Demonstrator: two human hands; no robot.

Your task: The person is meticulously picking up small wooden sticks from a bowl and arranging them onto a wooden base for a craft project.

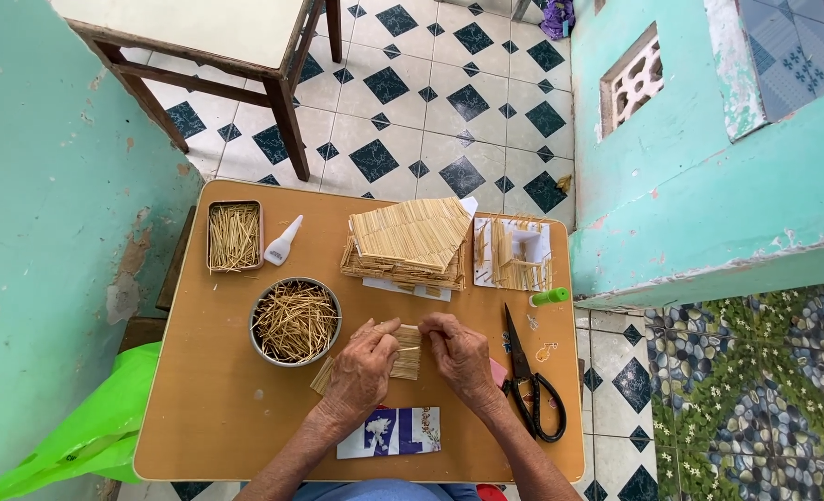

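Hands meet near the table's front edge, mid-width. Left hand (pixel 364 364) curls its fingers over a small panel of glued sticks (pixel 406 353), pinning it flat; right hand (pixel 460 353) pinches the panel's right edge, fingers bent close. Round metal bowl of loose sticks (pixel 295 321) sits just left of the left hand. Black scissors (pixel 529 385) lie near the right edge. Stick-built roof (pixel 410 239) stands toward the back edge, glue bottle (pixel 282 243) and rectangular stick tray (pixel 234 237) toward the back-left corner of the table (pixel 217 417).
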